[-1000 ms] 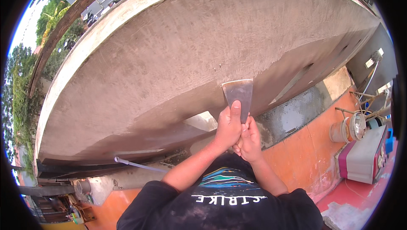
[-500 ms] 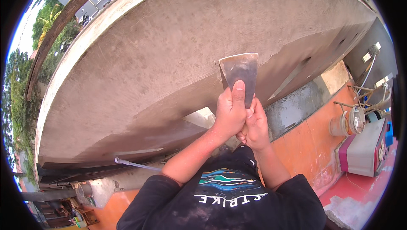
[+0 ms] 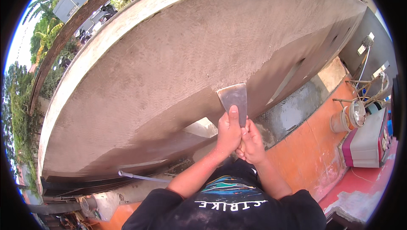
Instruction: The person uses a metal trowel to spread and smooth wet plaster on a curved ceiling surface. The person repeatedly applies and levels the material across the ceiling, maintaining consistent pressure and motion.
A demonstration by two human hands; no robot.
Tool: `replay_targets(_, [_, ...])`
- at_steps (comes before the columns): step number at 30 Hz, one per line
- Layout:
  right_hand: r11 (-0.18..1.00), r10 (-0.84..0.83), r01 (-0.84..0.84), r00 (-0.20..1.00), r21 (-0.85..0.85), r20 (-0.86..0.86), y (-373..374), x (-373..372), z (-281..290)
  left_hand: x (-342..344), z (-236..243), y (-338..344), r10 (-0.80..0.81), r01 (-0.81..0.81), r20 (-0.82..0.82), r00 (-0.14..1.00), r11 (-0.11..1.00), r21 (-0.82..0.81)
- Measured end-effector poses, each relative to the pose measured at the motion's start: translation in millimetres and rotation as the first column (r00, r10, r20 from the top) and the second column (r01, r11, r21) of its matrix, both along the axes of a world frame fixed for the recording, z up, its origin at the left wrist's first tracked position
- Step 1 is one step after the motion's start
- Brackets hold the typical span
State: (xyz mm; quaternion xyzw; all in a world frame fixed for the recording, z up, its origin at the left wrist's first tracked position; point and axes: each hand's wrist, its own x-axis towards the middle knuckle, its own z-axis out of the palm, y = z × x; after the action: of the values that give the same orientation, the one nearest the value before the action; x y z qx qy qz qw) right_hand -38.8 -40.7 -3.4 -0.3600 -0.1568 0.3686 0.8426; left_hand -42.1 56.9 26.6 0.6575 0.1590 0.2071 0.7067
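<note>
A wide metal scraper (image 3: 235, 96) is held in both hands, its broad edge turned away from me against the concrete wall (image 3: 169, 39). My left hand (image 3: 229, 131) closes around the lower blade and handle, with the thumb flat along the blade. Just to its right, my right hand (image 3: 253, 142) wraps the wooden handle, most of which the fingers hide. The wall is rough and pale in its upper part, darker and smoother lower down. The blade's edge lies near the border between the two; whether it touches cannot be made out.
A pale pipe (image 3: 142, 176) sticks out at lower left. Wet grey cement (image 3: 292, 109) lies along the wall's foot beside orange floor tiles (image 3: 305, 145). At right stand buckets (image 3: 357, 114), a wooden frame (image 3: 360, 92) and a white box with a magenta stripe (image 3: 366, 141).
Both hands have drawn the scraper down the wall toward me and slightly left. The grip is the same. My view has shifted a little.
</note>
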Motion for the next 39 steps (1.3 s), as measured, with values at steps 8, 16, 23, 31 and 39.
replay_targets(8, [0.996, -0.053, 0.048, 0.996, 0.071, 0.07, -4, 2, -3, -6, -2, 1, -0.078, 0.078, 0.003, 0.997, 0.996, -0.046])
replay_targets(16, [0.988, -0.152, 0.152, 0.988, -0.029, 0.003, 0, 1, -2, -2, 2, 3, -0.046, 0.044, 0.041, 0.998, 0.998, 0.046])
replay_targets(23, [0.989, -0.123, 0.125, 0.992, -0.073, 0.022, 2, 4, 5, 0, -2, 7, -0.041, 0.037, 0.089, 0.995, 0.998, 0.043])
replay_targets(31, [0.989, -0.107, 0.108, 0.994, -0.097, 0.016, 8, 3, 12, -3, 16, 9, -0.097, 0.093, -0.095, 0.991, 0.995, -0.046])
replay_targets(39, [0.995, -0.091, 0.091, 0.996, -0.038, 0.009, -2, -6, 9, -4, 9, 4, -0.16, 0.163, -0.064, 0.985, 0.985, 0.05])
